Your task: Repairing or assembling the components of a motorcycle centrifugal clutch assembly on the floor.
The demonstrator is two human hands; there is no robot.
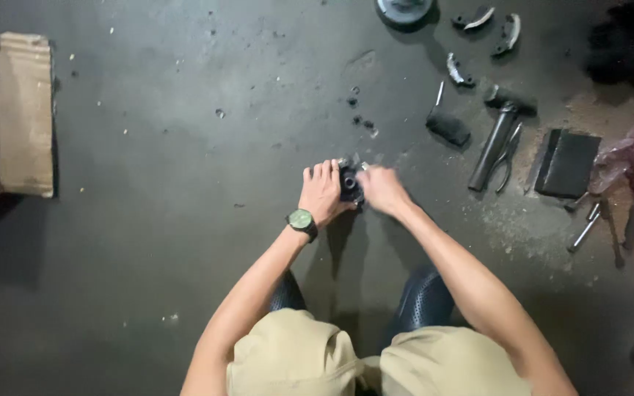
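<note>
Both hands, left (322, 192) and right (382, 189), grip dark metal part (349, 183) (on floor).

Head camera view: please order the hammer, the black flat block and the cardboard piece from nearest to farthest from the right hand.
From the right hand:
1. Hammer, on the floor to the right.
2. Black flat block, farther right past the hammer.
3. Cardboard piece, far left edge.

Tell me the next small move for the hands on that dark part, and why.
Probably keep the left hand clamped on the small dark metal part while the right hand works its top. Both hands already grip it on the floor, and the hammer and pliers lie untouched.
</note>
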